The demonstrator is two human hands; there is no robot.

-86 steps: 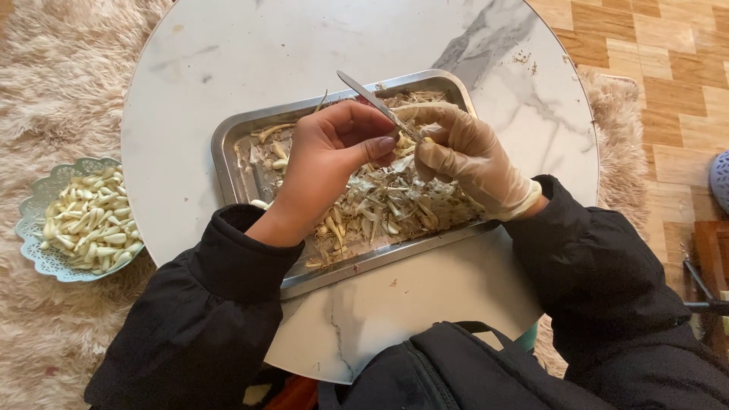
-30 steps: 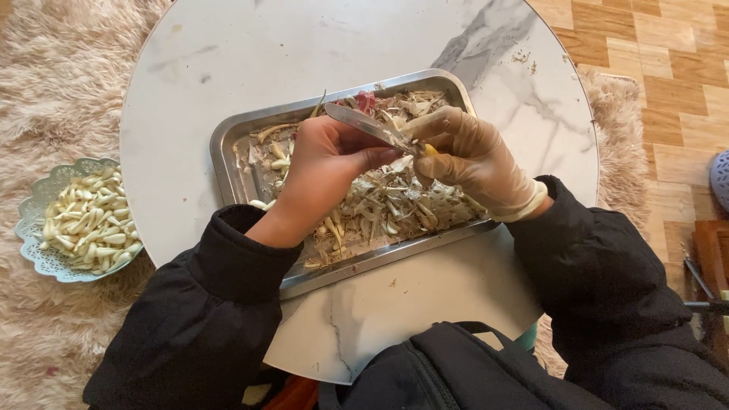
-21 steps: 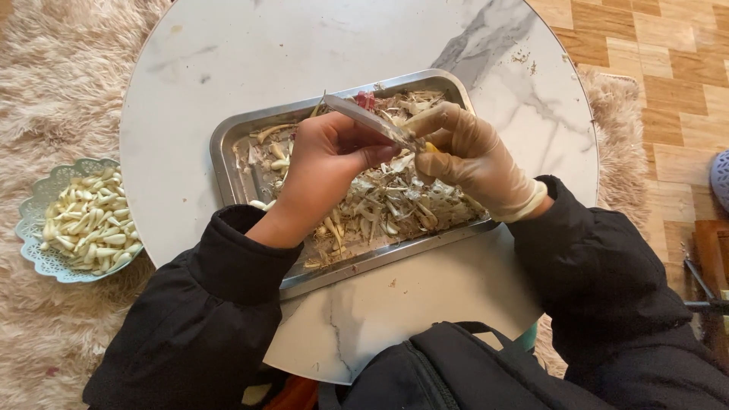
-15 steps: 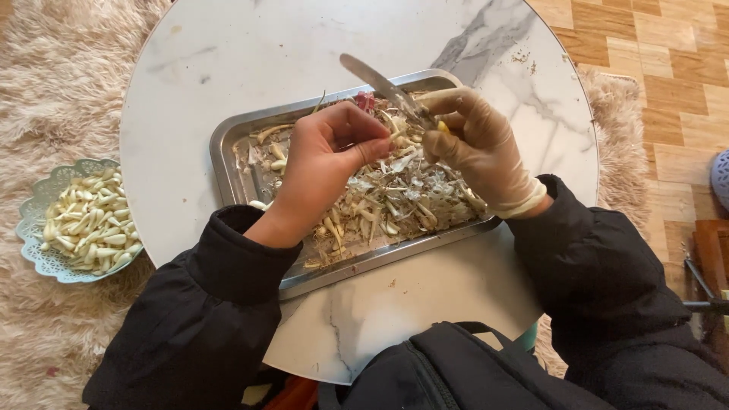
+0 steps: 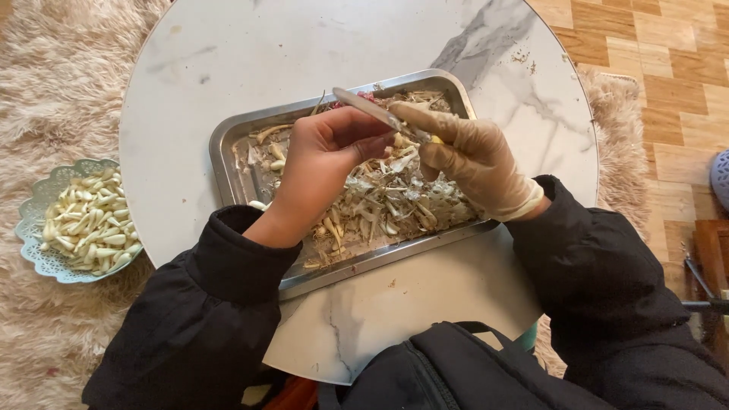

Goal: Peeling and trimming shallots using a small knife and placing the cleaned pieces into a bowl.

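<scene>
The left hand (image 5: 323, 163), bare, hovers over the middle of the tray (image 5: 228, 163) with its fingers curled shut on a small garlic clove, pinched between thumb and fingertips just under the knife (image 5: 367, 108). The right hand (image 5: 471, 156), in a thin pale glove, is closed around the knife handle, index finger laid along the back of the blade; the blade points left and away toward the tray's far edge. Half a second ago the blade was lifted higher and angled out past the tray's far rim; now it has come down and lies against the left fingertips, so the edge is back at the clove. A second ago it lay flat between the two hands in much the same place, so this looks like one stroke in a repeating peel-and-trim cycle rather than a new step. The tray sits at the bench's (image 5: 228, 53) middle and is heaped with skins (image 5: 395, 201) and stalk scraps, mostly toward its right and near sides, with a few pale cloves at its left end. A pale blue bowl (image 5: 45, 262) of peeled cloves (image 5: 91, 228) rests on the shaggy rug (image 5: 61, 76) off the bench's left edge, unchanged through the frames.
</scene>
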